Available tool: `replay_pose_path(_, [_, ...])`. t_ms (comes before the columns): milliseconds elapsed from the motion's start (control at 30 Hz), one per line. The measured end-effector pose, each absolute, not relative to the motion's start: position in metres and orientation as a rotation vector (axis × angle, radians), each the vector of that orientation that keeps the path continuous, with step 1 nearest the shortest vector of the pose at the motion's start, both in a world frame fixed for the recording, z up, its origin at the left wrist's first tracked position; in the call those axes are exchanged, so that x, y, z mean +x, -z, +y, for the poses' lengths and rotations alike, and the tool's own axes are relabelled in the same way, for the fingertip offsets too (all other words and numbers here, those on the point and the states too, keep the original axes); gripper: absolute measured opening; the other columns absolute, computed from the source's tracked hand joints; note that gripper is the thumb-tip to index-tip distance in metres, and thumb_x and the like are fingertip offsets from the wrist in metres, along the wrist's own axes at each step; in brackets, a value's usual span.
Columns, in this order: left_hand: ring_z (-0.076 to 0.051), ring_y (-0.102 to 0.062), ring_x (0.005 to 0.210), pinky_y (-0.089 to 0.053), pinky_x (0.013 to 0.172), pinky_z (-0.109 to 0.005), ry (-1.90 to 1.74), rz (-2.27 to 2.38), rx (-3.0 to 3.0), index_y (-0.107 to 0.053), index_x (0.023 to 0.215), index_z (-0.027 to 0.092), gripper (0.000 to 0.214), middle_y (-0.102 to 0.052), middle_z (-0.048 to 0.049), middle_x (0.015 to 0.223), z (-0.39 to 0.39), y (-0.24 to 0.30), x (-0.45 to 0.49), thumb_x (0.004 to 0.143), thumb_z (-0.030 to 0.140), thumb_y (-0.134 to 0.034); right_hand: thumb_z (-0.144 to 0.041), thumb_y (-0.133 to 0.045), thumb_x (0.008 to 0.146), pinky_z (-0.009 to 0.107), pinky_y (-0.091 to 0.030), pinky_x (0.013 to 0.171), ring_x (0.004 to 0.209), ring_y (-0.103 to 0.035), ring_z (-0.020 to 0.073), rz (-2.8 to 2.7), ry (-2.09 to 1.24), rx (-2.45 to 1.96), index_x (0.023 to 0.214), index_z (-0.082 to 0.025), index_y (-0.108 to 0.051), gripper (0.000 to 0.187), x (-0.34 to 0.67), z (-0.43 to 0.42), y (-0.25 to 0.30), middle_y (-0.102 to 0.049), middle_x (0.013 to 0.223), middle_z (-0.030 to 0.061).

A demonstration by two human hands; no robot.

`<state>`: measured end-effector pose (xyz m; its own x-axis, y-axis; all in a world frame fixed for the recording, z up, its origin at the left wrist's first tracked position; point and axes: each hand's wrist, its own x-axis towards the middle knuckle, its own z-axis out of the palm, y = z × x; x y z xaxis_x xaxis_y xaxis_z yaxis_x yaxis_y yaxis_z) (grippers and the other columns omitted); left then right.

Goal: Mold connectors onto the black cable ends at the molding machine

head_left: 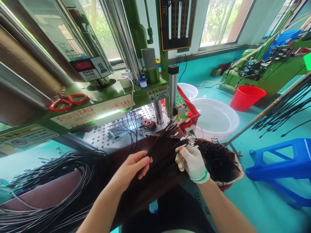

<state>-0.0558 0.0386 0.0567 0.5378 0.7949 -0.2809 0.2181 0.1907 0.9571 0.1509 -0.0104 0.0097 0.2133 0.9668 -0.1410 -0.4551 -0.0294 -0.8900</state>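
My bare left hand (pixel 132 166) is closed round a bundle of thin black cables (pixel 160 142) that fans out towards the machine. My right hand (pixel 191 161), in a white glove, pinches the metal-tipped ends (pixel 188 140) of some of those cables. The cable ends lie over the perforated metal plate (pixel 104 137) of a green press machine (pixel 102 97). A thick loop of black cables (pixel 60 181) trails off to the left over a dark brown bench edge (pixel 43 194).
A bag of black scraps (pixel 223 161) sits right of my gloved hand. White basins (pixel 216 118), a red bucket (pixel 245 97) and a blue stool (pixel 289 161) stand on the teal floor. Red scissors (pixel 69 101) lie on the machine. More cables (pixel 284 110) hang on a rod at right.
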Motion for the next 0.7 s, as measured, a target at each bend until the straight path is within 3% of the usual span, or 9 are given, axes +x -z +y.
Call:
replay_pose_path(100, [-0.004, -0.035, 0.037, -0.024, 0.041, -0.018, -0.524, 0.960, 1.353, -0.053, 0.077, 0.012, 0.030, -0.046, 0.0051, 0.044, 0.038, -0.057, -0.055, 0.080, 0.042, -0.050, -0.043, -0.062, 0.073, 0.016, -0.033, 0.026, 0.028, -0.045, 0.0075, -0.608, -1.219, -1.053, 0.072, -0.012, -0.058, 0.031, 0.155, -0.011, -0.007, -0.057, 0.046, -0.0004])
replay_pose_path(233, [-0.003, -0.033, 0.034, -0.021, 0.038, -0.017, -0.522, 0.955, 1.355, -0.047, 0.092, 0.015, 0.030, -0.054, 0.0040, 0.050, 0.034, -0.057, -0.051, 0.082, 0.044, -0.046, -0.049, -0.056, 0.076, 0.015, -0.029, 0.024, 0.026, -0.042, 0.0071, -0.765, -1.218, -1.245, 0.068, -0.012, -0.056, 0.038, 0.168, -0.011, -0.010, -0.056, 0.043, -0.0002])
replay_pose_path(367, [-0.007, -0.045, 0.042, -0.031, 0.040, -0.018, -0.527, 1.009, 1.429, -0.049, 0.096, 0.016, 0.032, -0.061, -0.0006, 0.062, 0.029, -0.060, -0.048, 0.083, 0.044, -0.044, -0.055, -0.046, 0.079, 0.012, -0.017, 0.023, 0.022, -0.031, 0.0032, -1.052, -1.420, -1.429, 0.054, -0.012, -0.051, 0.050, 0.179, -0.020, -0.022, -0.044, 0.031, -0.0021])
replay_pose_path(433, [-0.008, -0.046, 0.045, -0.036, 0.044, -0.019, -0.500, 1.026, 1.514, -0.053, 0.094, 0.014, 0.032, -0.059, 0.0000, 0.058, 0.028, -0.062, -0.048, 0.084, 0.043, -0.042, -0.051, -0.050, 0.079, 0.012, -0.020, 0.026, 0.025, -0.033, 0.0026, -1.060, -1.420, -1.304, 0.058, -0.012, -0.054, 0.044, 0.177, -0.023, -0.028, -0.046, 0.034, -0.0024])
replay_pose_path(533, [-0.008, -0.043, 0.044, -0.035, 0.043, -0.019, -0.458, 1.015, 1.565, -0.057, 0.092, 0.013, 0.036, -0.055, 0.0010, 0.052, 0.027, -0.063, -0.047, 0.085, 0.044, -0.040, -0.041, -0.059, 0.076, 0.014, -0.029, 0.030, 0.031, -0.041, 0.0046, -0.910, -1.356, -1.038, 0.085, -0.014, -0.058, 0.028, 0.166, -0.019, -0.033, -0.055, 0.046, -0.0026])
replay_pose_path(600, [-0.008, -0.044, 0.045, -0.035, 0.042, -0.019, -0.457, 1.003, 1.547, -0.058, 0.092, 0.012, 0.038, -0.054, 0.0008, 0.052, 0.027, -0.062, -0.046, 0.085, 0.044, -0.040, -0.036, -0.062, 0.074, 0.016, -0.034, 0.031, 0.032, -0.043, 0.0060, -0.821, -1.342, -0.923, 0.096, -0.016, -0.055, 0.031, 0.158, -0.011, -0.033, -0.057, 0.049, -0.0030])
replay_pose_path(700, [-0.008, -0.044, 0.045, -0.034, 0.043, -0.019, -0.450, 0.983, 1.532, -0.058, 0.094, 0.012, 0.038, -0.054, 0.0005, 0.051, 0.027, -0.060, -0.047, 0.085, 0.044, -0.040, -0.033, -0.063, 0.073, 0.017, -0.035, 0.031, 0.031, -0.043, 0.0065, -0.793, -1.406, -0.837, 0.085, -0.016, -0.054, 0.023, 0.149, 0.002, -0.032, -0.059, 0.051, -0.0010])
